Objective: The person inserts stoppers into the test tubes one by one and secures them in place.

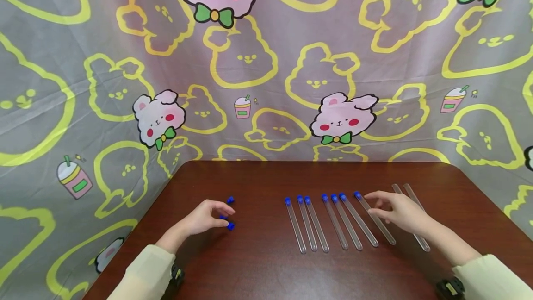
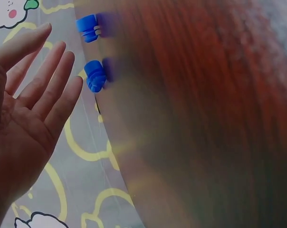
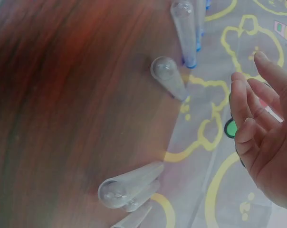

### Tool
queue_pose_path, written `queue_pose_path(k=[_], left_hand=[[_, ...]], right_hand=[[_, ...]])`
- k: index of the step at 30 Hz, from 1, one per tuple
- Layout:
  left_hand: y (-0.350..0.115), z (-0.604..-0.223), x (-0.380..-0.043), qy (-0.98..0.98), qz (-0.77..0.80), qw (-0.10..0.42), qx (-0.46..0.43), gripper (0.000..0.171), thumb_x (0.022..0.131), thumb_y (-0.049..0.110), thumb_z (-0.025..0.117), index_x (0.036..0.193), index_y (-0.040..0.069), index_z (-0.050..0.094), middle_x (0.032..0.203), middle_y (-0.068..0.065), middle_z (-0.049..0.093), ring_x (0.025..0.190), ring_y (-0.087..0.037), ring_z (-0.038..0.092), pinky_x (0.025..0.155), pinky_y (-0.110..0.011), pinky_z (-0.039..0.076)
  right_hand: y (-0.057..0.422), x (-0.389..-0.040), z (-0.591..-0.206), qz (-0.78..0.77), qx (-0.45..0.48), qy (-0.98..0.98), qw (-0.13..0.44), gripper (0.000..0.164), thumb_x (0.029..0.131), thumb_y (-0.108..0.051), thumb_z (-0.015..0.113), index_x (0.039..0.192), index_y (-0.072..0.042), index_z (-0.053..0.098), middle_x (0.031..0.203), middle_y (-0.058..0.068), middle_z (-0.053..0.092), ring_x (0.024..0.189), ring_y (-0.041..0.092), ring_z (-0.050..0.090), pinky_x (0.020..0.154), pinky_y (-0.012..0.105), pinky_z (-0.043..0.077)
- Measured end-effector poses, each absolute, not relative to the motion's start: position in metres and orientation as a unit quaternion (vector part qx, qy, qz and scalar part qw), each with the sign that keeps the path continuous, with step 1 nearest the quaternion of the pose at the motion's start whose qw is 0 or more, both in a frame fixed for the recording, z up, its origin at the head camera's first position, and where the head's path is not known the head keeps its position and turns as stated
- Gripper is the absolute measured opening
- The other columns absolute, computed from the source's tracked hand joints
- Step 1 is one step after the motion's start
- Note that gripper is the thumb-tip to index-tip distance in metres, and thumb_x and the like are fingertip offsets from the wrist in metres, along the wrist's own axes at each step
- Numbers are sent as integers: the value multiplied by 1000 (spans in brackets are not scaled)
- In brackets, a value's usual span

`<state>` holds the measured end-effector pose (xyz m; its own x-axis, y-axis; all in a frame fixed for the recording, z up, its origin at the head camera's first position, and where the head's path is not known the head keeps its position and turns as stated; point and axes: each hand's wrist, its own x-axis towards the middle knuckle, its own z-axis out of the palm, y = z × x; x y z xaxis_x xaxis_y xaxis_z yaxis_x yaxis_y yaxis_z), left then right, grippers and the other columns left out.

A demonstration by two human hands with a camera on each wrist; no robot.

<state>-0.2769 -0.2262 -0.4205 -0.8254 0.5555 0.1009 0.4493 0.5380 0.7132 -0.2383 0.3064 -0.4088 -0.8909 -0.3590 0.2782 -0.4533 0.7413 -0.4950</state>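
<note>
My left hand (image 1: 207, 217) hovers at the left of the table with thumb and fingers apart. Near its fingertips lie small blue caps, one in front (image 1: 231, 227) and one farther back (image 1: 231, 199). In the left wrist view, a blue cap (image 2: 95, 76) sits just beyond the relaxed fingers. My right hand (image 1: 403, 212), fingers loosely bent, is over the right side beside a clear test tube (image 1: 382, 228) with a blue cap (image 1: 356, 194). No thing shows between its fingers in the right wrist view. Uncapped tubes (image 1: 413, 194) lie partly hidden behind this hand.
Several more blue-capped test tubes (image 1: 295, 226) lie side by side across the middle of the brown wooden table (image 1: 258, 267). In the right wrist view, the uncapped tubes (image 3: 134, 185) appear with rounded ends nearest. A patterned cloth (image 1: 275, 82) hangs behind the table.
</note>
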Motion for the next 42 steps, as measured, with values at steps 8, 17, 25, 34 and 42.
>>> queue_pose_path(k=[8,17,25,34,42], left_hand=[[-222,-424,-278,891,345,93,281,24,80,2,78,104,3,72,100,-7,71,92,-24,65,82,-41,53],[-221,-424,-278,887,342,140,278,26,80,-5,75,105,4,73,100,-5,71,94,-25,63,82,-40,54],[-219,-428,-282,887,329,136,293,26,80,-5,76,102,7,75,98,-1,72,94,-23,64,86,-44,52],[-215,-427,-283,896,309,124,294,21,78,-5,77,95,9,77,91,2,71,86,-19,62,79,-37,53],[-214,-428,-284,900,307,118,288,19,80,-2,76,95,10,77,89,4,70,83,-18,60,74,-30,51]], right_hand=[[307,-230,-402,296,234,-920,102,32,88,-17,73,117,-11,64,71,-13,58,51,4,50,41,24,35],[310,-223,-399,302,240,-916,110,31,88,-16,73,117,-11,64,71,-11,58,51,2,48,41,24,37],[312,-218,-399,309,229,-919,88,34,88,-18,73,119,-9,64,72,-11,57,52,4,48,41,24,36],[316,-217,-400,315,233,-915,101,35,87,-17,74,119,-8,64,73,-9,59,53,5,49,42,24,37],[318,-217,-402,315,241,-910,123,34,86,-15,75,118,-8,64,71,-15,57,50,4,48,44,24,38]])
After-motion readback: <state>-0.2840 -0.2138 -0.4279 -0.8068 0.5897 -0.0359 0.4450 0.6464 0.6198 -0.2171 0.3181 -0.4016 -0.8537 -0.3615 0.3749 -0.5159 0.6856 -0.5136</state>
